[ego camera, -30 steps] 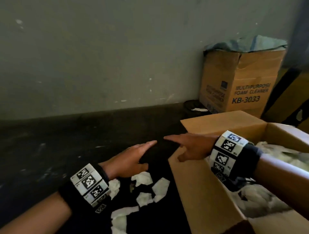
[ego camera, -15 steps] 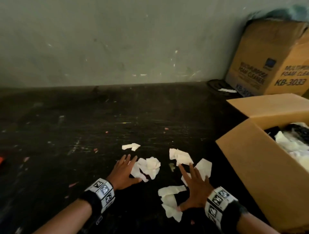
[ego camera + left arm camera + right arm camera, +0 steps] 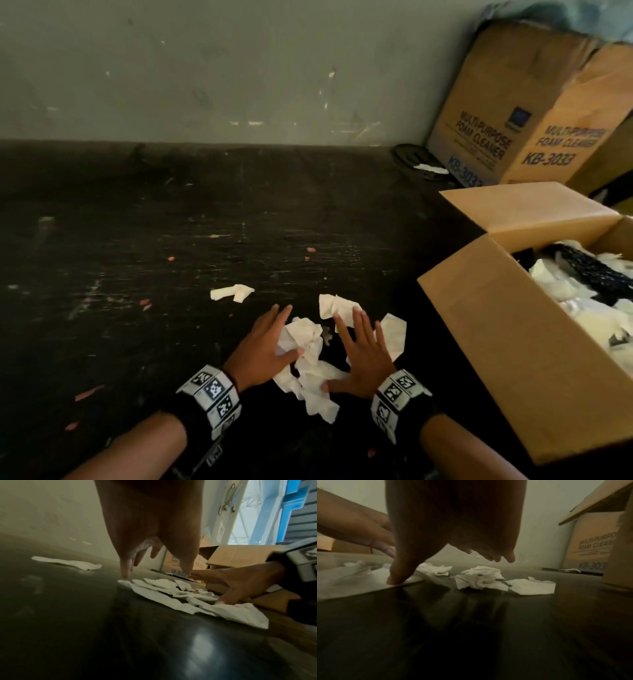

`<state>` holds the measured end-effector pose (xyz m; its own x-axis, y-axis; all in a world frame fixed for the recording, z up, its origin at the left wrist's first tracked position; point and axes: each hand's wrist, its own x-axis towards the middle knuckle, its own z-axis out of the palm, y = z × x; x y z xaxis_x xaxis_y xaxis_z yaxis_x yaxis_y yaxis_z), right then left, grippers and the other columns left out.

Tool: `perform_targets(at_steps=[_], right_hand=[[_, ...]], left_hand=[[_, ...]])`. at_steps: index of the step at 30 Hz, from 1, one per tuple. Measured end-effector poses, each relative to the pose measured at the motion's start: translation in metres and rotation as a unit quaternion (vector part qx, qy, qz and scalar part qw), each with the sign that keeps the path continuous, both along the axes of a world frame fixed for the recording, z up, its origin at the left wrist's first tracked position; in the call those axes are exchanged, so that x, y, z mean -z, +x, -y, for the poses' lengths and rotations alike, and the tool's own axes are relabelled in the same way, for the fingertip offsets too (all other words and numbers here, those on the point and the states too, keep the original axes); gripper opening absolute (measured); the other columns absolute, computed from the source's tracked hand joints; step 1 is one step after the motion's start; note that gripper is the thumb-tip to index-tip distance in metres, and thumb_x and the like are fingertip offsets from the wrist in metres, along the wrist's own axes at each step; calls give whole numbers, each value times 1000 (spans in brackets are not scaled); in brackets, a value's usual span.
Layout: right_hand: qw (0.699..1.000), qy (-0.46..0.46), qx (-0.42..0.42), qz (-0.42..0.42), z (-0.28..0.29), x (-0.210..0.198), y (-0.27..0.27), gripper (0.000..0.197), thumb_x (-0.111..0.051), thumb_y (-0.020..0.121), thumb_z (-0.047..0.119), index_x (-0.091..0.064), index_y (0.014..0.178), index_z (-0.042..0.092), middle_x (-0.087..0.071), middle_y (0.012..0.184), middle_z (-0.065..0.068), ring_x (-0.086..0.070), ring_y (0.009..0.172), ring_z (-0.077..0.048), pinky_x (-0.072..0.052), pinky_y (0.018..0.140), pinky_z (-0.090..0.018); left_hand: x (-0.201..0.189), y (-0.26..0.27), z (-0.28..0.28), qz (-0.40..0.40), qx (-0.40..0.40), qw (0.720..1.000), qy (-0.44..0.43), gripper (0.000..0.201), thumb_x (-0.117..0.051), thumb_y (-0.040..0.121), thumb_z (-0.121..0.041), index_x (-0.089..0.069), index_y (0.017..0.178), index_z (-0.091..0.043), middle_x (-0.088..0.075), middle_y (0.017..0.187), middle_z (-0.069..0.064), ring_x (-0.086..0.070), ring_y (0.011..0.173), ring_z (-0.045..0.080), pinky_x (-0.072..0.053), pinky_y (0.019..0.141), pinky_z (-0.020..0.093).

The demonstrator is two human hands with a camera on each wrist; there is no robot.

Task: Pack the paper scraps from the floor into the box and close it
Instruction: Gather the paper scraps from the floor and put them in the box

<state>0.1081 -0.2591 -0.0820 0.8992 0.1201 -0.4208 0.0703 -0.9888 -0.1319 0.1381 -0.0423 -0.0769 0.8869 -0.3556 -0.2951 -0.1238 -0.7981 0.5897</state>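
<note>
— Fingers first: how do they lie?
— Straight and spread wide on both. The left hand lies palm down on the dark floor, its thumb across the crumpled paper scraps. The right hand is flat just beside it, thumb tip pressing a scrap at the near edge of the pile. Neither hand curls round anything.

— And going by size, what is biggest?
— A grey wall behind and the floor below it. Then the printed carton reading "MULTI-PURPOSE FOAM CLEANER KB-3033", standing against the wall at far right.

— The task's box?
— The open box sits on the floor to the right of the hands, flaps up, with white paper and something black already inside.

— Smaller things?
— The main pile of scraps lies between and under the two hands. One scrap is just past the right fingertips, a flat one is beside the right hand toward the box, and one stray scrap lies apart, ahead of the left hand.
</note>
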Motion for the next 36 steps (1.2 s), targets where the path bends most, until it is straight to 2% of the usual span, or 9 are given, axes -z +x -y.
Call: perform_targets(at_steps=[5,8,12,17,20,23,27,32,36], right_hand=[[999,31,-6,-15,20,-13,32,123,-55,59,85,14,148,36,24,157,-1,21,145,-23,10,117,-50],[998,57,22,-29,26,-15,53,92,-40,80,75,1,151,32,7,161,1,5,148,-19,-1,119,-47],[995,73,13,-61,21,-4,57,69,-34,94,58,-12,151,25,-3,161,0,-4,148,-18,-10,120,-45],[991,122,-36,-45,7,-6,38,59,-39,95,52,-28,147,25,-15,160,1,-11,147,-18,-15,120,-39],[996,82,28,20,16,-15,35,75,-44,84,68,-24,147,32,-11,160,-2,-8,147,-25,-15,118,-46],[991,25,93,-92,38,-17,34,110,-52,60,86,0,148,44,17,159,-2,11,147,-31,-8,116,-55],[985,31,40,-166,37,-4,19,129,-60,48,87,16,144,47,27,156,-3,17,145,-31,-2,116,-56],[989,49,-53,-130,18,1,4,136,-72,53,73,27,141,43,39,150,-1,26,143,-28,5,115,-53],[989,63,-94,-97,6,-2,3,133,-78,61,59,24,144,39,41,150,-1,21,145,-27,-1,116,-51]], left_hand=[[4,51,-41,91,-75,983,139,79,-37,92,-60,1,151,-24,1,160,10,3,146,27,-6,118,48],[9,74,-65,43,-68,978,194,78,-30,93,-62,4,151,-22,2,160,9,7,146,25,-1,118,48],[8,60,-49,-34,-53,992,110,73,-31,95,-57,2,151,-24,2,160,4,3,147,20,-10,117,47],[4,10,-14,-33,37,996,79,74,-29,92,-63,2,150,-30,-1,160,1,2,146,16,-9,117,43],[3,-7,-10,-2,73,991,111,90,-32,82,-75,9,149,-32,9,160,3,12,145,18,2,118,43],[13,-16,-5,-5,118,983,143,117,-40,62,-90,20,146,-35,24,156,5,26,142,21,11,116,47],[24,-22,6,-37,130,980,147,133,-51,51,-92,28,142,-36,33,152,10,31,139,25,12,115,50],[22,-24,17,-26,106,980,164,133,-59,56,-84,27,144,-31,28,154,13,25,142,28,9,115,48],[19,-26,17,-37,90,986,135,126,-65,64,-73,23,145,-33,20,157,6,16,145,22,-6,116,46]])
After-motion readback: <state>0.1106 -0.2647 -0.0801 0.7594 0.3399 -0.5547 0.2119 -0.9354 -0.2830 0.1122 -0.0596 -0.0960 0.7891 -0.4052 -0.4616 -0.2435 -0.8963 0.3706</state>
